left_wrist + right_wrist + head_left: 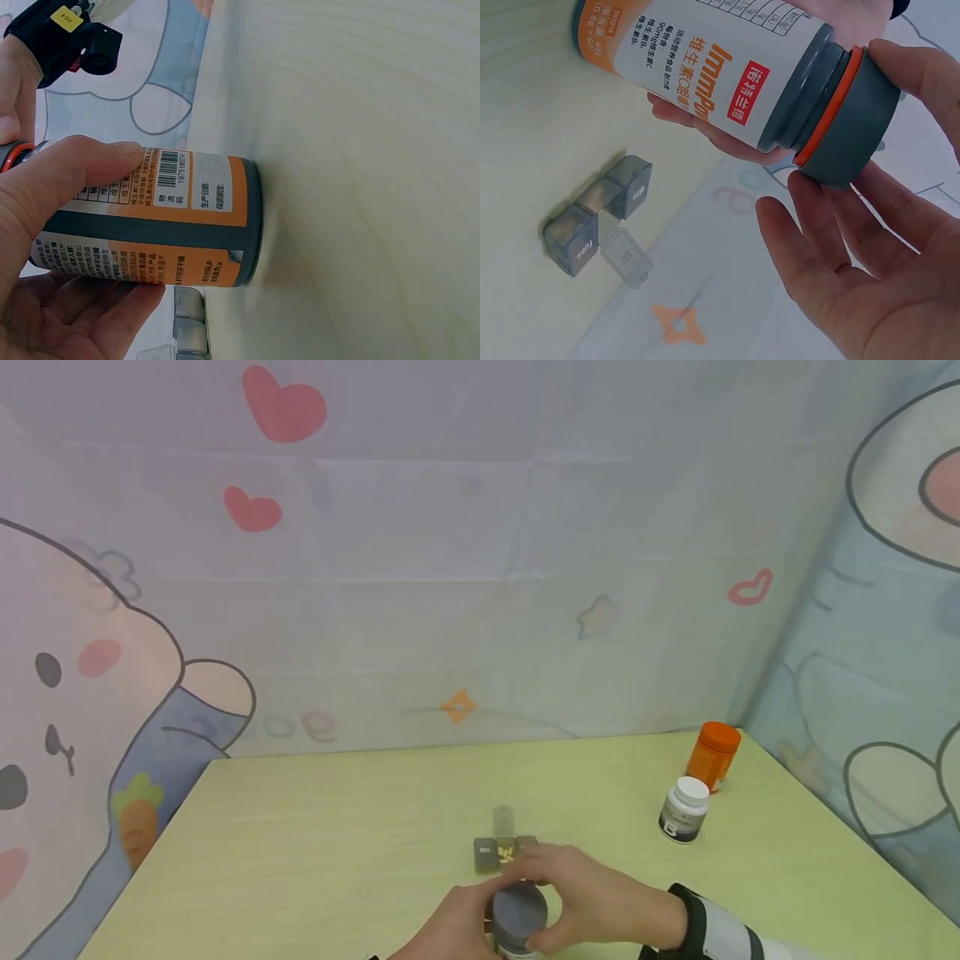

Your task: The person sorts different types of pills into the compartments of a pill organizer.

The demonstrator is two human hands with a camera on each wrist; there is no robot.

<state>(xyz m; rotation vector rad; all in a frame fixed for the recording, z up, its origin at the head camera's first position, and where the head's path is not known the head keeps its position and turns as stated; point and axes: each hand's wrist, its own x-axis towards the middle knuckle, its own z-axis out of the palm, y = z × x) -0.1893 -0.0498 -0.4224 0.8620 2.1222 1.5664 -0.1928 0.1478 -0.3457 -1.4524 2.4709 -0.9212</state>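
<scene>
A vitamin bottle (727, 67) with an orange, white and dark grey-green label stands upright on the table. My left hand (67, 195) grips its body, thumb on one side and fingers on the other. The thumb and fingertips of my right hand (877, 255) hold the dark cap (855, 120). An orange ring shows just under the cap, which sits on the bottle's neck. Just beyond the hands lies a small grey pill organizer (596, 214). Its middle lid (628, 257) is raised, and yellow tablets (506, 854) lie in that compartment.
At the table's right side stand a white-capped bottle (684, 810) and, behind it, an orange bottle (714, 756). A printed cloth (480, 527) hangs along the table's back edge and right side. The table (300, 835) has a pale wood surface.
</scene>
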